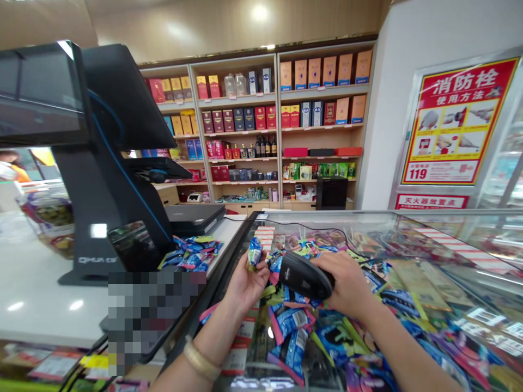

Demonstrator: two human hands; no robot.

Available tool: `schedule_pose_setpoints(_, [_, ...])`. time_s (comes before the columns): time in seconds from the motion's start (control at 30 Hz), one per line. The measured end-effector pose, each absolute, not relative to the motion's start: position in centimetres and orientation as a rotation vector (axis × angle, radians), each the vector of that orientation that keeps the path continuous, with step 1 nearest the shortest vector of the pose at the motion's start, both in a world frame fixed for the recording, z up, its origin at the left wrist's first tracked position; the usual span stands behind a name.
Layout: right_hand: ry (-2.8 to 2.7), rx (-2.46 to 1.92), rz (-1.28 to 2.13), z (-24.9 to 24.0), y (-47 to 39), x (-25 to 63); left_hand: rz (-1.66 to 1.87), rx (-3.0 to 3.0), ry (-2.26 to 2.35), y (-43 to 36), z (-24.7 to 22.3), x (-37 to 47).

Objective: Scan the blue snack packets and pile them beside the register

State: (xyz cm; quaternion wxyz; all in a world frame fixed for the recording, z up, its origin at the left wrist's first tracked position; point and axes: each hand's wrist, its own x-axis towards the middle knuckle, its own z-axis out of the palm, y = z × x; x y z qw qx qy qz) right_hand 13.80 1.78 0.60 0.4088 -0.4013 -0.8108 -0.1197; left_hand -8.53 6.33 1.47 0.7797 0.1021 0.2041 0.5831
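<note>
You have two bare hands, your left hand (247, 283) and your right hand (347, 283), with one black plastic handheld scanner (304, 276), one raised shiny blue plastic packet (255, 250) and one gold-coloured bracelet (200, 359). Ahead of you, the top right shelf row has six tall orange boxes (314, 73). The piled blue, pink and green packets (291, 320) overlap too much to count.

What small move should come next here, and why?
Probably the left hand should turn its small blue packet slightly toward the black handheld scanner. The right hand grips that scanner with its head end pointing toward the packet, close by, though whether a barcode faces it is hard to tell.
</note>
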Motion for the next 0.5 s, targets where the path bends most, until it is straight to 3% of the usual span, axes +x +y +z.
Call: schedule_pose_setpoints(0.5, [-2.065,-1.033,-0.275,0.37,1.95,13.95,1.299,0.493,0.573,6.36,0.72,-8.31])
